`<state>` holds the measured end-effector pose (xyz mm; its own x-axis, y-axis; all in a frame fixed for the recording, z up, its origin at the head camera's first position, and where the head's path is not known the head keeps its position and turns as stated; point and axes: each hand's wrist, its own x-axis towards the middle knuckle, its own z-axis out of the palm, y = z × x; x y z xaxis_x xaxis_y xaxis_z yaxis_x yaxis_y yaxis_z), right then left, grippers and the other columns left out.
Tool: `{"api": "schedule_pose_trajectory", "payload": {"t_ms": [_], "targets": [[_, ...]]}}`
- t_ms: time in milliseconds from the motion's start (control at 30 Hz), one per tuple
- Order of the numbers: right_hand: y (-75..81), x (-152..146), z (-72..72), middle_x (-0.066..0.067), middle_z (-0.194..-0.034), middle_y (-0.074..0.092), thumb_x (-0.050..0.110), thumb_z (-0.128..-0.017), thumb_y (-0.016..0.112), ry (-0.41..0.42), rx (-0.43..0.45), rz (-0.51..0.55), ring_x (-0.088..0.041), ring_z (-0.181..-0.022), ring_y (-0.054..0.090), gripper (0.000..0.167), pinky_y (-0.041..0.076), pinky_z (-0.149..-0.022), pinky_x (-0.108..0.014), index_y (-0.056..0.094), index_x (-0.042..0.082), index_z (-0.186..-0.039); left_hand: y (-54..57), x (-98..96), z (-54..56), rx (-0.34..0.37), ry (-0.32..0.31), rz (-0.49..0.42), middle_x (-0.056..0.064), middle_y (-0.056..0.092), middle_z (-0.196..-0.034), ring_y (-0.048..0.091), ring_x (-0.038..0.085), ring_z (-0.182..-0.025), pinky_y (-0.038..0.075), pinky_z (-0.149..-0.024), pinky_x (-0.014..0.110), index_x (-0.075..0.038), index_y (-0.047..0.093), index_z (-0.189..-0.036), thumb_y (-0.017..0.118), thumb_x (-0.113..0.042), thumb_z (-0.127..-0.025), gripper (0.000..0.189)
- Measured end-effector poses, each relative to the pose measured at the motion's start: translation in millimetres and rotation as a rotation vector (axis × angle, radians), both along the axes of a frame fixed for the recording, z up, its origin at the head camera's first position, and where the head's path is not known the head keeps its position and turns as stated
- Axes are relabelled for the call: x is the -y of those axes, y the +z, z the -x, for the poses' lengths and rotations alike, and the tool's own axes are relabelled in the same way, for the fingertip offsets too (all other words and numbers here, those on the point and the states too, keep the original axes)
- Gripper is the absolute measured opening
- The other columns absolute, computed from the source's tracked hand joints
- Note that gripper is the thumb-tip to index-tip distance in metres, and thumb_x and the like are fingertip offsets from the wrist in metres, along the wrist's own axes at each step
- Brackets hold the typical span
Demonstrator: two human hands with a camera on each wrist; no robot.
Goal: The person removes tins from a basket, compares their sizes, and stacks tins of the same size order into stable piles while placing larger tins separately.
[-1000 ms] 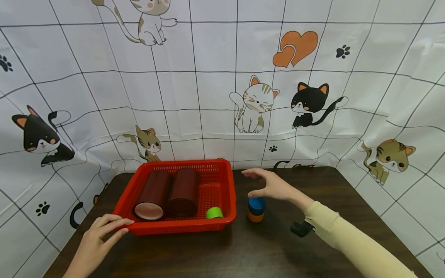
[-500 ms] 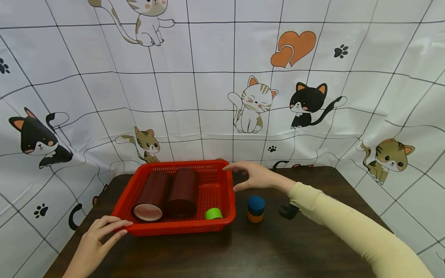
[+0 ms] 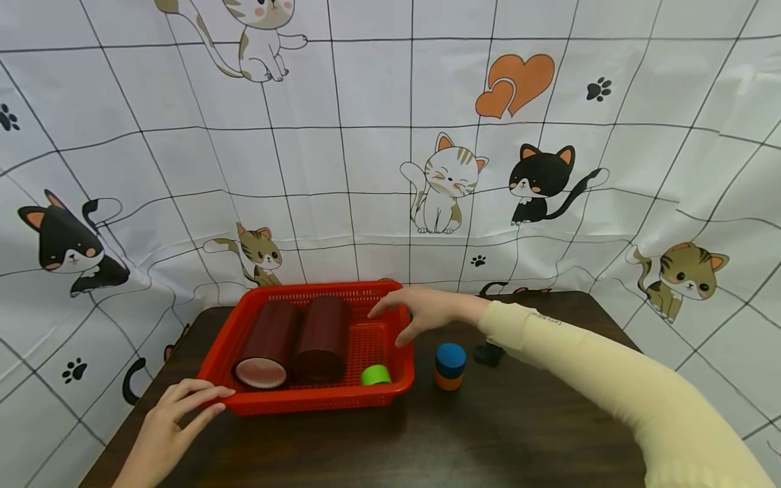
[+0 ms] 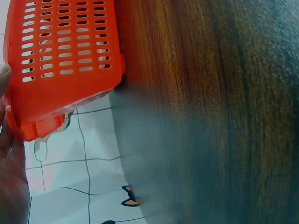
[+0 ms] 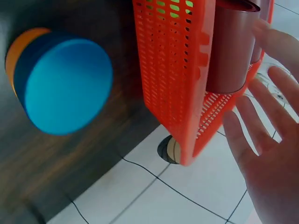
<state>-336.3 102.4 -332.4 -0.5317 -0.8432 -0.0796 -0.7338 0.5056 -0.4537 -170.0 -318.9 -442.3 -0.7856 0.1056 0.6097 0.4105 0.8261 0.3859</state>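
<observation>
A red perforated plastic basket [image 3: 305,400] sits on the dark wooden table. Its near-left rim is held by my left hand [image 3: 167,423], with thumb outside and fingers over the edge. Over the basket's right rim reaches my right hand [image 3: 421,312], fingers spread, thumb apart, holding nothing. Two dark red-brown cylinders [image 3: 321,339] lie side by side in the basket's left and middle; the left one shows a pale pinkish end. A small bright green round piece [image 3: 375,374] lies in the near-right corner. Right of the basket stands a blue-topped stack [image 3: 450,359] with an orange bottom.
White grid-patterned sheeting [image 3: 378,156] with cartoon cats hangs behind and at both sides of the table [image 3: 427,440]. Beneath the right forearm shows a black object [image 3: 488,354], partly hidden by the sleeve [image 3: 567,352].
My right hand has moved left from above the blue-topped stack to over the basket's right side, fingers still spread. The left hand stays on the rim; basket contents look unchanged.
</observation>
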Motion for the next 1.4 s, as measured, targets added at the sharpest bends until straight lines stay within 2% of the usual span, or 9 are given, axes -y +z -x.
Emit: {"api": "schedule_pose_trajectory", "payload": {"t_ms": [100,233,433,600,933,1167,1400], "targets": [[4.2,6.2,0.6,0.0,-0.142,0.055,0.018,-0.084,0.079,0.039,0.013,-0.055,-0.026,-0.133,0.048,0.056,0.044,-0.107,-0.047,0.057,0.021,-0.136,-0.7,-0.8,0.1,-0.001,-0.005,-0.003,-0.014,0.059,-0.099,0.038,-0.011,-0.095,0.032,-0.076,0.012,-0.033,0.076,-0.104,0.083,-0.006,-0.075,0.039],[7.9,17.1,1.8,0.002,-0.142,0.056,0.018,-0.084,0.08,0.074,0.014,-0.137,-0.023,-0.131,0.051,0.056,0.046,-0.105,-0.04,0.058,0.021,-0.136,-2.6,0.4,0.8,0.009,0.002,-0.002,-0.015,0.059,-0.099,0.037,-0.011,-0.094,0.032,-0.074,0.013,-0.034,0.076,-0.103,0.083,-0.006,-0.075,0.04],[14.5,42.9,3.4,0.003,-0.139,0.058,0.022,-0.084,0.081,0.116,-0.041,-0.23,-0.021,-0.127,0.053,0.055,0.048,-0.099,-0.031,0.06,0.022,-0.135,-3.8,1.7,1.2,0.019,0.012,0.007,-0.017,0.057,-0.1,0.037,-0.009,-0.092,0.031,-0.072,0.014,-0.035,0.075,-0.103,0.083,-0.004,-0.074,0.043],[16.4,66.3,5.0,0.003,-0.136,0.059,0.025,-0.084,0.08,0.148,-0.056,-0.288,-0.022,-0.124,0.053,0.053,0.048,-0.094,-0.028,0.061,0.025,-0.133,-3.6,0.2,0.1,-0.001,-0.014,-0.004,-0.015,0.058,-0.1,0.037,-0.009,-0.092,0.031,-0.072,0.014,-0.034,0.075,-0.104,0.082,-0.005,-0.075,0.042],[11.5,93.0,13.9,0.011,-0.138,0.057,0.02,-0.084,0.08,0.183,-0.031,-0.478,-0.019,-0.134,0.048,0.048,0.045,-0.105,-0.033,0.065,0.032,-0.128,-5.1,1.7,3.1,-0.036,-0.028,-0.003,-0.015,0.058,-0.1,0.038,-0.009,-0.092,0.031,-0.072,0.015,-0.033,0.076,-0.103,0.083,-0.001,-0.072,0.045],[4.1,98.2,17.4,0.01,-0.14,0.056,0.013,-0.085,0.078,0.138,0.094,-0.594,-0.014,-0.136,0.045,0.049,0.047,-0.104,-0.032,0.067,0.032,-0.128,-1.3,1.8,5.2,-0.048,-0.06,0.01,-0.014,0.06,-0.1,0.039,-0.007,-0.091,0.032,-0.073,0.015,-0.03,0.076,-0.104,0.083,0.0,-0.072,0.044],[-3.6,102.1,23.4,0.007,-0.137,0.06,0.014,-0.086,0.077,0.16,0.165,-0.634,-0.014,-0.133,0.048,0.05,0.046,-0.105,-0.031,0.065,0.03,-0.131,-1.3,1.2,2.4,-0.043,-0.061,0.003,-0.014,0.059,-0.099,0.039,-0.008,-0.091,0.032,-0.072,0.014,-0.03,0.076,-0.104,0.082,0.0,-0.072,0.045]]}}
